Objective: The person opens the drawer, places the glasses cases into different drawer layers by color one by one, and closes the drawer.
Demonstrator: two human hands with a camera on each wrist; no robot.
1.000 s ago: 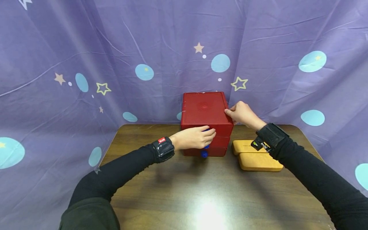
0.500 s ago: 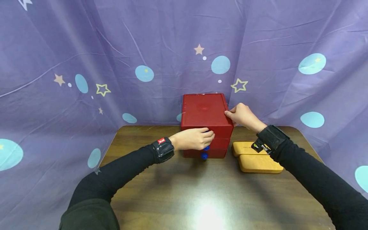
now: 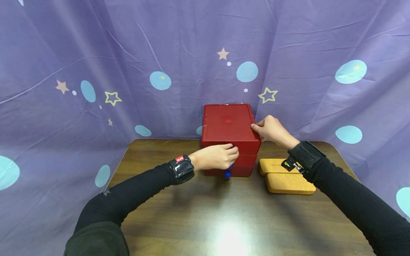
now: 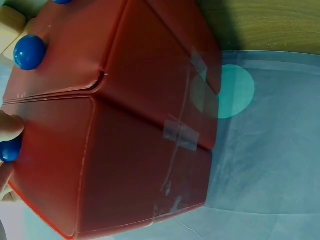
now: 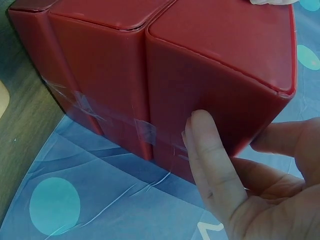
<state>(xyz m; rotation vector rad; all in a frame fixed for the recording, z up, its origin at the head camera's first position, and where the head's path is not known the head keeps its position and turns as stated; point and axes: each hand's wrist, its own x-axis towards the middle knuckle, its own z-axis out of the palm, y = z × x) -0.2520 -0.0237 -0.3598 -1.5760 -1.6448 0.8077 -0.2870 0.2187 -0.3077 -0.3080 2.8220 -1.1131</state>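
A red drawer box (image 3: 228, 124) stands at the back of the brown table (image 3: 198, 213). It has blue knobs down its front. My left hand (image 3: 233, 152) is at the front, its fingers curled round the top drawer's blue knob (image 4: 9, 150), which the head view mostly hides. Lower knobs (image 3: 227, 174) stay free. My right hand (image 3: 257, 128) grips the box's upper right edge, thumb on top. Its fingers (image 5: 207, 160) press flat on the side wall (image 5: 210, 65). The drawers look shut.
Two yellow wooden blocks (image 3: 288, 183) lie side by side on the table right of the box, under my right wrist. A purple curtain with stars and dots (image 3: 128, 71) hangs behind and around the table. Clear tape (image 4: 180, 135) holds the box's parts together.
My left fingers have curled in more tightly on the top knob and dropped a little. The right hand and the box have stayed where they were.
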